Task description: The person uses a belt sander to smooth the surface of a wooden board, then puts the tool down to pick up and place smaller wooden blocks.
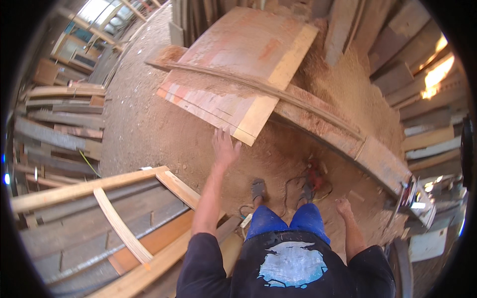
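At panel (238, 54) edge, left hand (226, 150): grip spread, empty, contact unclear; right hand (343, 207): closure unclear.

panel (238, 47): pinkish-brown, yellow edge band (256, 119) | shorts (268, 221): blue | shirt (343, 275): black

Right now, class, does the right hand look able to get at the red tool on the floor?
Probably yes, with a bend: the red tool lies just ahead of the right foot, and nothing visible blocks the right hand.
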Demonstrator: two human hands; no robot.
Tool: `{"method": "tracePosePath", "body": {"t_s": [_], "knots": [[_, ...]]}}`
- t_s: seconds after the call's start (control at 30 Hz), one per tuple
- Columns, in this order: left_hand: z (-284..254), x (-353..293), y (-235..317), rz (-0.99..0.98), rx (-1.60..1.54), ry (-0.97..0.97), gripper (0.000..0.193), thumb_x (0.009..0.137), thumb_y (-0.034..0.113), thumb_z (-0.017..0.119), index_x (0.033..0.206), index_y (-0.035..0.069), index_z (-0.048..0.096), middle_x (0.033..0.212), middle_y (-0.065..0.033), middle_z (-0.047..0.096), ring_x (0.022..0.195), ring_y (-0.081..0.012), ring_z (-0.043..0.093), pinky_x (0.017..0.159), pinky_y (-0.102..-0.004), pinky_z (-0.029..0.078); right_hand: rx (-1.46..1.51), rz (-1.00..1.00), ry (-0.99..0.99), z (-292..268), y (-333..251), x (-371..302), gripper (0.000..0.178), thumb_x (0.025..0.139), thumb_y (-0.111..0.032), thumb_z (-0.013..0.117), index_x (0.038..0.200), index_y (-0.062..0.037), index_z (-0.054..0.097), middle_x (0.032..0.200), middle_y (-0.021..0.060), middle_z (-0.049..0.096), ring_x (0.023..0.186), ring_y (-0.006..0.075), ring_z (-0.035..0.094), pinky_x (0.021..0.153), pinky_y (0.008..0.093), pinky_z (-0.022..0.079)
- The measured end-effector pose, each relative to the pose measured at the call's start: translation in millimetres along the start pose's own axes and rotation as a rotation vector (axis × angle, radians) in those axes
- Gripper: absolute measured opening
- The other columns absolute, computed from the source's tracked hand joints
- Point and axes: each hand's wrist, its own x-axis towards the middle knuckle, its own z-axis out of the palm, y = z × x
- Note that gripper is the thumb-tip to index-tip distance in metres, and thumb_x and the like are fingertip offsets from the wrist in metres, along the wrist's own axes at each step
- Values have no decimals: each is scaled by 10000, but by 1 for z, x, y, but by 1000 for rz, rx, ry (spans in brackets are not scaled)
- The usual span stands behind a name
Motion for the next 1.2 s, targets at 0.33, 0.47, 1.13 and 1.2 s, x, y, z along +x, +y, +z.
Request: {"method": "tracePosePath", "body": {"t_s": [0.33, 0.47, 1.13, 1.2], "knots": [[-11, 202, -12, 129, 498, -642, 1230, 737, 607, 820, 1596, -29, 211, 1259, -318, 660, 1194, -437, 647, 1028, -463, 514, 566, -286, -172, 236, -104, 3, 213, 956, -204, 576, 953, -12, 668, 980, 253, 661, 967, 441, 628, 838, 533, 487], [11, 238, 35, 83, 467, -871, 1001, 765, 406, 871, 1504, -77, 399, 1127, -260, 727, 1039, -313, 713, 925, -398, 550, 346, -134, 112, 327, 2, 73, 312, 919, -234, 625, 1135, -11, 658, 1078, 250, 660, 1028, 455, 607, 896, 530, 484], [-22, 252, -7, -155, 261, -922, 544, 888, 196, 811, 1339, 18, 565, 1235, -43, 656, 1111, -148, 634, 931, -301, 528, 126, 88, -100, 485, 58, 203, 417, 992, -265, 526, 1317, -6, 569, 1248, 260, 616, 1176, 429, 581, 988, 502, 478], [-22, 255, -9, -157, 251, -918, 537, 881, 200, 827, 1321, 22, 575, 1223, -42, 660, 1090, -140, 644, 905, -291, 537, 131, 88, -98, 485, 60, 212, 428, 1000, -268, 516, 1335, -6, 560, 1265, 261, 612, 1191, 427, 578, 998, 500, 478]]}}
